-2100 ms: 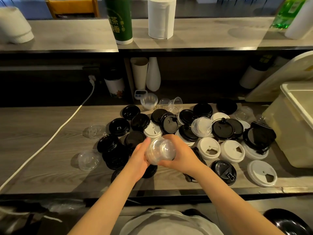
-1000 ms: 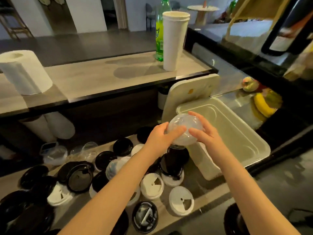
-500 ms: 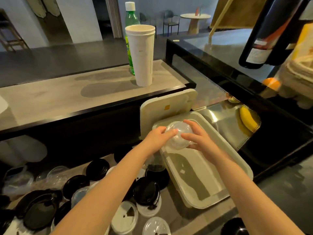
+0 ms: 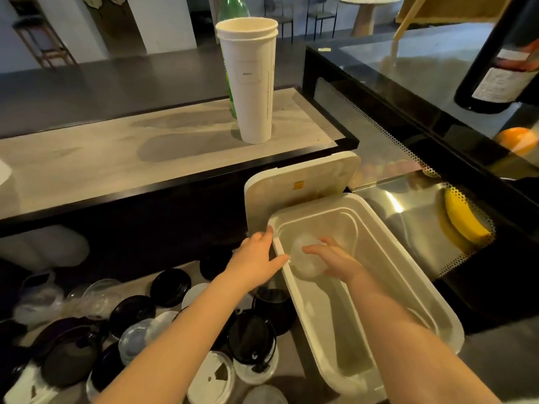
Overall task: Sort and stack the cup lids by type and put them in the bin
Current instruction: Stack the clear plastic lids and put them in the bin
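One bin [image 4: 329,322] is touched at its rim by the left hand [image 4: 256,258], fingers straight. Inside it the clear dome lids [image 4: 306,258] are gripped by the right hand [image 4: 335,260] — best lowered upright into a corner before release.

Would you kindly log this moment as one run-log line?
step: placing stack | right hand: holds clear dome lids inside bin | left hand: rests on bin rim | loose lids: lie on counter
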